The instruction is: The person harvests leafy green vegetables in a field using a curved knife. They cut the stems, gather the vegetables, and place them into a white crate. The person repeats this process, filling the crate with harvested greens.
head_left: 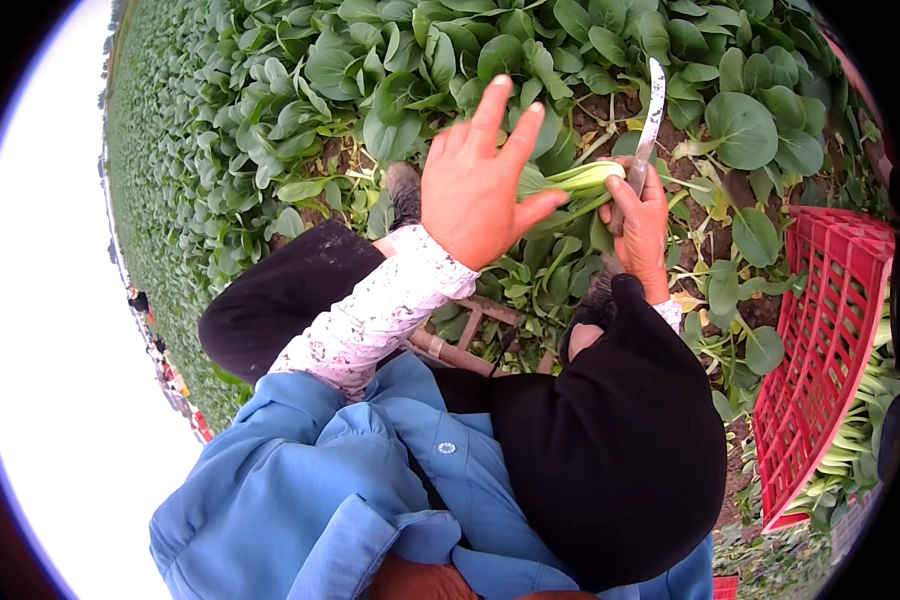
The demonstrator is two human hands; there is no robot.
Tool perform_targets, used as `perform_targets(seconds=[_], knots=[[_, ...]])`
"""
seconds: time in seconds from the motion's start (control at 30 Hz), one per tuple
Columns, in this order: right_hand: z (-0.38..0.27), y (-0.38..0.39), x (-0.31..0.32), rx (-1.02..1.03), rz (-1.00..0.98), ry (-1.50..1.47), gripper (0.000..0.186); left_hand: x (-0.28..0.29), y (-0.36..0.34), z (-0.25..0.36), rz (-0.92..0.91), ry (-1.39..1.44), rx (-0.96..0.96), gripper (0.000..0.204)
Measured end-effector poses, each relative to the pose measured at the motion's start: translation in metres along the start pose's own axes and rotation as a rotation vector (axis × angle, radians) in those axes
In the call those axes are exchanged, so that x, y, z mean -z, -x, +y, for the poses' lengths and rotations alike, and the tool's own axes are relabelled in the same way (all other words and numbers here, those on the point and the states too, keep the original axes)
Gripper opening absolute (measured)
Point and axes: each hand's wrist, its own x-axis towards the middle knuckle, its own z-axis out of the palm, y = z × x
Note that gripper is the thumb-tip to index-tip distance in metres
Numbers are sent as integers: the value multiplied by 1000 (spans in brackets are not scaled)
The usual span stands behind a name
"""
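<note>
My left hand (478, 190) is raised above the plants with its fingers spread, holding nothing. To its right, my right hand (642, 225) is closed round the handle of a knife (652, 115), whose curved, dirt-speckled blade points up and away from me. A head of bok choy (592, 178) lies sideways between the two hands. Its pale base meets the thumb and fingers of my right hand, while its leaves run left, partly hidden behind my left hand. Whether the right fingers also grip the bok choy is hard to make out.
Dense rows of leafy green plants (270, 130) spread ahead and left. On the right stands a red plastic crate (820, 330), with many cut bok choy (850, 450) beside it. A low wooden stool (450, 352) shows between my legs. Brown soil and yellowed leaves lie around my shoes.
</note>
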Motion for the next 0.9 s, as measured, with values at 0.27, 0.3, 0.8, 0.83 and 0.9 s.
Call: perform_targets(seconds=[0.27, 0.3, 0.8, 0.83, 0.9], knots=[[-17, -17, 29, 76, 87, 623, 25, -107, -28, 9, -454, 637, 169, 40], [-22, -19, 36, 6, 99, 786, 27, -111, -30, 12, -259, 409, 38, 37], [54, -108, 51, 118, -159, 1329, 41, -156, -52, -69, -331, -273, -38, 26], [56, -106, 54, 110, -155, 1344, 41, -157, -51, -68, -339, -265, -39, 28], [57, -98, 56, 78, -151, 1379, 41, -157, -47, -68, -352, -255, -37, 32]])
